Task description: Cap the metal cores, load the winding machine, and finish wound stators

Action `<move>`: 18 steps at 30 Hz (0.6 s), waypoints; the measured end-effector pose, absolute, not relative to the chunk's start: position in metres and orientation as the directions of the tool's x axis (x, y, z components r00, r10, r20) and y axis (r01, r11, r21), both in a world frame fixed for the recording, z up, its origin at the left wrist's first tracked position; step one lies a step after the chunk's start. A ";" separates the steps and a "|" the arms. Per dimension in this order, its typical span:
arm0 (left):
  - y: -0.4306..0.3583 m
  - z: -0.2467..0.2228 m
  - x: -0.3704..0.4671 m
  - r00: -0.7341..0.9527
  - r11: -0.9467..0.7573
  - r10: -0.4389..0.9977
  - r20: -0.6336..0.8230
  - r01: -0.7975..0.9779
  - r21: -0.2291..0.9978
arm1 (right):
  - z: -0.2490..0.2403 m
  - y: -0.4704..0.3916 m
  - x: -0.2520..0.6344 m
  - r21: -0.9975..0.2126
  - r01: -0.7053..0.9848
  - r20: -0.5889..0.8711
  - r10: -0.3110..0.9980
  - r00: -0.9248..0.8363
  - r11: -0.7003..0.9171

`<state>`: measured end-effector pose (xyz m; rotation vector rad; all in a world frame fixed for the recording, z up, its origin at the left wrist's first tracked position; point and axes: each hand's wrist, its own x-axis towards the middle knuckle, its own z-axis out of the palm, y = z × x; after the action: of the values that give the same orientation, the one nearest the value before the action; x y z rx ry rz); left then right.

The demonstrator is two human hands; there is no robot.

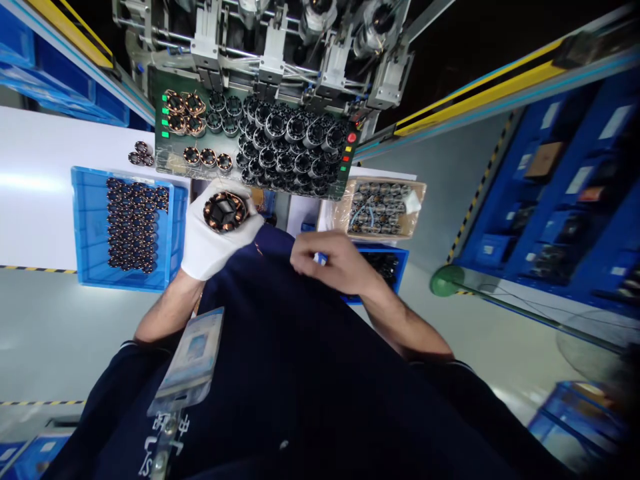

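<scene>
My left hand (213, 233), in a white glove, is closed around a motor stator (225, 212) wound with copper wire. The stator's open face points up at me, and dark insulation shows between the coils. My right hand (333, 262) is bare and held in front of my body, apart from the stator, its fingers curled together. A small white and blue bit shows by those fingers; what they hold, if anything, I cannot make out. Just beyond my left hand, a short row of copper-wound stators (207, 157) stands along the near edge of the green machine table (173, 143).
Many unwound stators (285, 160) crowd the machine table, beneath the winding machine's heads (273, 53). On the left is a blue crate (173, 267) of wound stators. A lined carton (343, 207) of metal parts and a blue bin (403, 267) lie on the right.
</scene>
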<state>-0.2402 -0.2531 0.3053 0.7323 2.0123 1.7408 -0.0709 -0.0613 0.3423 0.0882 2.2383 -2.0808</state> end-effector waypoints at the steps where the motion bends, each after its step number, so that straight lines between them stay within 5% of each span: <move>1: -0.254 0.313 -0.241 -0.769 0.082 0.626 0.128 0.228 0.970 | 0.344 -0.057 -0.075 -0.990 0.137 -0.134 0.102 -0.986 0.031; 3: -0.257 0.329 -0.240 -0.704 0.037 0.688 0.179 0.280 0.959 | 0.346 -0.056 -0.091 -0.990 0.130 -0.139 0.226 -0.964 -0.056; 8: -0.256 0.351 -0.229 -0.605 0.101 0.793 0.076 0.252 0.962 | 0.352 -0.066 -0.131 -0.998 -0.050 0.043 0.206 -0.978 -0.032; 13: -0.249 0.345 -0.204 -0.726 0.033 0.664 0.180 0.269 0.963 | 0.363 -0.073 -0.121 -0.963 -0.078 0.167 0.345 -0.924 0.258; 18: -0.258 0.343 -0.193 -0.732 0.100 0.597 0.330 0.475 0.874 | 0.357 -0.073 -0.108 -0.980 -0.092 0.152 0.361 -0.920 0.179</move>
<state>-0.1931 -0.2585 0.3428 1.1008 2.2470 1.7161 -0.1083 -0.0735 0.3568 0.3209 2.6562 -2.2571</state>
